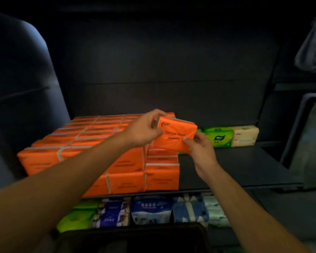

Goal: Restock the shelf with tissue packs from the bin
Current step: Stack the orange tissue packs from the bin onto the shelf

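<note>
Dark shelving fills the view. Its middle shelf [235, 167] carries a block of orange tissue packs [91, 147] on the left, two layers high and too blurred to count. Below stand five mixed tissue bundles [151, 209] in a row, and nearest is one dark bin [131, 238]. Far right sit one green pack [221, 138] and one cream pack [245, 135]. One orange pack [177, 136] is held tilted over the block's right end. The left hand [146, 130] grips its upper left corner, and the right hand [199, 145] pinches its lower right edge.
</note>
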The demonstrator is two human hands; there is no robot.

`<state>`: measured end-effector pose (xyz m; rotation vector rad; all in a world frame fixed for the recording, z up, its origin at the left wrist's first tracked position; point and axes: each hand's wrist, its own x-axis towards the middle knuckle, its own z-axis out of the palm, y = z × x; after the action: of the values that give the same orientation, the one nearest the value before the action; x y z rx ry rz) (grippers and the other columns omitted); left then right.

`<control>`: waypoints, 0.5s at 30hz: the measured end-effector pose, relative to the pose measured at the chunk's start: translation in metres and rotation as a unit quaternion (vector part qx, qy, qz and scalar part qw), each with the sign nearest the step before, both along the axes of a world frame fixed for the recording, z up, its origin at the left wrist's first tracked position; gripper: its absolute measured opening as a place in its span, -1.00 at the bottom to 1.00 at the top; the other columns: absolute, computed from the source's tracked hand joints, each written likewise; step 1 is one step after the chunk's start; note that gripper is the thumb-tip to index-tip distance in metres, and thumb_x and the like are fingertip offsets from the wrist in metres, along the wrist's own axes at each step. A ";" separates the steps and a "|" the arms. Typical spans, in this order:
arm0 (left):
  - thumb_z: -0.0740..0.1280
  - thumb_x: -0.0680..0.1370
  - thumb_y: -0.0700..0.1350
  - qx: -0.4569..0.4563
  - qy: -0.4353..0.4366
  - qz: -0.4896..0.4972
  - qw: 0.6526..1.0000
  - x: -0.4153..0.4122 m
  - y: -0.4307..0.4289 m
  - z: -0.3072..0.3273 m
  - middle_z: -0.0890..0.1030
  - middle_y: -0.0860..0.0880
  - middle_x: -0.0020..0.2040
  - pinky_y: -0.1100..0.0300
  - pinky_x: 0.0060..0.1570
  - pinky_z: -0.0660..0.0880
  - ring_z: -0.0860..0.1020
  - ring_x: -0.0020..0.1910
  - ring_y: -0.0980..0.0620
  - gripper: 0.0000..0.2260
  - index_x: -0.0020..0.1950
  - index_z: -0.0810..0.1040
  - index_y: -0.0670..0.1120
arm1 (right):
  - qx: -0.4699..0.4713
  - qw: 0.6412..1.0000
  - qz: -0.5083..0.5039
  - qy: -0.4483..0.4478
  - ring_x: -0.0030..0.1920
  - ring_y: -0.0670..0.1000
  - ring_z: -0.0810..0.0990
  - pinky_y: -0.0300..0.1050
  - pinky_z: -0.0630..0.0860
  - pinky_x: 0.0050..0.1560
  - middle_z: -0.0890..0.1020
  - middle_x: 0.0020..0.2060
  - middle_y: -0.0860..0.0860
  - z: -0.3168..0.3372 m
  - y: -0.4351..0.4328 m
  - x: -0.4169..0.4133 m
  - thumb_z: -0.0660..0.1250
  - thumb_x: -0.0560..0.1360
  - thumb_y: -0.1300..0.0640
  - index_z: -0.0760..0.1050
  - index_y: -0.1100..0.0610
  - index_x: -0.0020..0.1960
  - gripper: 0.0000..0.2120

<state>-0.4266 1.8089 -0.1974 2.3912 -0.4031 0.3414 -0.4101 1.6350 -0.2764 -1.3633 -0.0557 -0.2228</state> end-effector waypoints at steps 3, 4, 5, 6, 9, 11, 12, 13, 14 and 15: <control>0.38 0.33 0.00 0.079 -0.009 0.041 0.996 0.037 0.009 -0.003 0.63 0.03 -0.08 0.07 0.06 0.52 0.61 -0.04 -0.01 -0.63 0.12 0.51 0.17 | -0.026 0.999 -0.028 -0.028 -0.16 -0.19 0.59 -0.36 0.51 -0.15 0.61 -0.10 0.04 -0.011 0.011 0.033 0.34 0.48 0.36 0.51 0.13 0.01 -0.82; 0.39 0.36 -0.01 0.113 -0.014 0.069 0.991 0.047 0.013 -0.005 0.64 0.03 -0.05 0.07 0.12 0.47 0.59 0.03 -0.04 -0.65 0.13 0.52 0.17 | -0.043 0.998 -0.032 -0.037 -0.20 -0.25 0.58 -0.38 0.51 -0.16 0.61 -0.11 0.05 -0.015 0.017 0.042 0.35 0.48 0.34 0.50 0.13 0.01 -0.83; 0.38 0.39 -0.02 0.157 -0.034 0.111 0.981 0.055 0.016 -0.008 0.63 0.03 -0.01 0.07 0.17 0.37 0.54 0.12 -0.05 -0.66 0.15 0.51 0.16 | -0.067 0.996 -0.033 -0.041 -0.17 -0.22 0.60 -0.28 0.56 -0.09 0.62 -0.10 0.07 -0.021 0.023 0.052 0.37 0.46 0.27 0.50 0.09 -0.01 -0.85; 0.36 0.41 -0.01 0.204 -0.055 0.144 0.967 0.062 0.018 -0.010 0.62 0.04 0.02 0.06 0.17 0.27 0.47 0.18 -0.06 -0.66 0.18 0.51 0.16 | -0.091 0.994 -0.034 -0.045 -0.10 -0.10 0.63 -0.09 0.59 0.02 0.63 -0.07 0.10 -0.027 0.028 0.061 0.37 0.42 0.17 0.51 0.02 -0.05 -0.87; 0.35 0.42 0.01 0.248 -0.046 0.171 0.952 0.081 0.023 -0.016 0.61 0.03 0.04 0.06 0.14 0.18 0.40 0.23 -0.07 -0.66 0.19 0.50 0.16 | -0.129 0.990 -0.037 -0.029 0.02 0.17 0.61 0.23 0.52 0.13 0.64 -0.03 0.14 -0.044 0.033 0.089 0.35 0.37 0.10 0.48 -0.08 -0.09 -0.86; 0.36 0.42 0.02 0.276 -0.023 0.173 0.945 0.091 0.025 -0.020 0.60 0.01 0.09 0.04 0.19 0.19 0.40 0.24 -0.08 -0.67 0.19 0.51 0.13 | -0.136 0.990 -0.042 -0.018 0.06 0.13 0.60 0.22 0.51 0.17 0.63 0.01 0.12 -0.037 0.036 0.092 0.35 0.45 0.21 0.50 -0.03 0.00 -0.81; 0.36 0.42 0.04 0.298 -0.018 0.173 0.939 0.095 0.026 -0.022 0.58 0.00 0.14 0.02 0.22 0.19 0.39 0.24 -0.08 -0.67 0.18 0.52 0.12 | -0.138 0.990 -0.038 -0.016 0.08 0.11 0.60 0.20 0.50 0.19 0.62 0.03 0.11 -0.038 0.036 0.096 0.35 0.47 0.25 0.50 0.03 0.04 -0.80; 0.37 0.42 0.05 0.316 -0.019 0.171 0.933 0.098 0.027 -0.024 0.55 -0.01 0.18 0.01 0.24 0.19 0.39 0.25 -0.08 -0.68 0.17 0.53 0.12 | -0.139 0.990 -0.036 -0.014 0.09 0.09 0.59 0.17 0.51 0.20 0.62 0.04 0.10 -0.038 0.037 0.098 0.35 0.47 0.28 0.50 0.07 0.07 -0.79; 0.37 0.41 0.07 0.325 -0.021 0.169 0.930 0.102 0.027 -0.025 0.53 -0.01 0.20 0.00 0.25 0.19 0.39 0.26 -0.08 -0.69 0.15 0.53 0.11 | -0.136 0.990 -0.038 -0.012 0.09 0.07 0.59 0.15 0.51 0.20 0.62 0.04 0.09 -0.039 0.037 0.100 0.35 0.47 0.29 0.50 0.09 0.08 -0.78; 0.38 0.40 0.08 0.324 -0.019 0.167 0.931 0.105 0.028 -0.026 0.52 -0.02 0.20 0.00 0.26 0.20 0.40 0.26 -0.08 -0.69 0.13 0.53 0.11 | -0.129 0.991 -0.043 -0.011 0.08 0.06 0.59 0.14 0.53 0.18 0.62 0.03 0.08 -0.040 0.038 0.101 0.36 0.47 0.29 0.49 0.10 0.08 -0.78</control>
<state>-0.3217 1.8366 -0.2236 3.1175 -0.1267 0.4611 -0.3093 1.6728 -0.3161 -1.6226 -0.0466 -0.3112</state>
